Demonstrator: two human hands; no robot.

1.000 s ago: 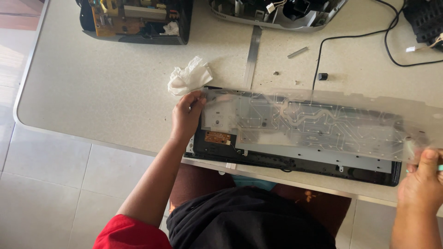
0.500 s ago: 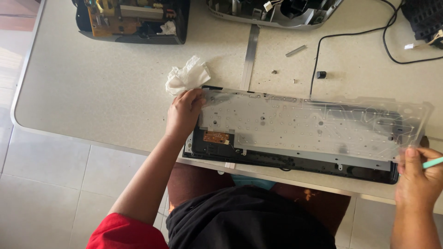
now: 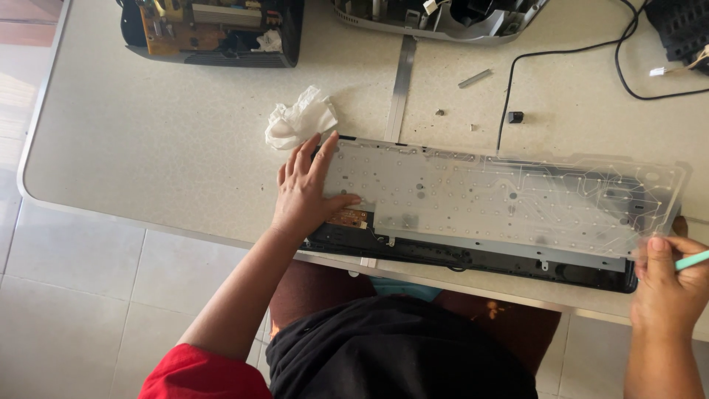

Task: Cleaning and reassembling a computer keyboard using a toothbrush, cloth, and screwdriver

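Observation:
A dismantled black keyboard base (image 3: 473, 255) with a grey metal plate lies along the near edge of the table (image 3: 148, 162). Over it lies a clear membrane sheet (image 3: 517, 196) with printed circuit traces. My left hand (image 3: 306, 188) rests flat on the left end of the sheet and plate, fingers spread, thumb beside a small brown circuit board (image 3: 351, 219). My right hand (image 3: 668, 284) pinches the right corner of the clear sheet and also holds a thin light-green tool (image 3: 693, 260).
A crumpled white tissue (image 3: 299, 118) lies just beyond my left hand. Two opened electronic devices (image 3: 214, 29) (image 3: 436, 15) sit at the far edge. A black cable (image 3: 561, 59), a metal strip (image 3: 402, 81) and small loose parts (image 3: 515, 117) lie behind the keyboard.
My left hand has opened flat and slid onto the left end of the sheet. My right hand has moved up, laying the clear sheet lower over the plate.

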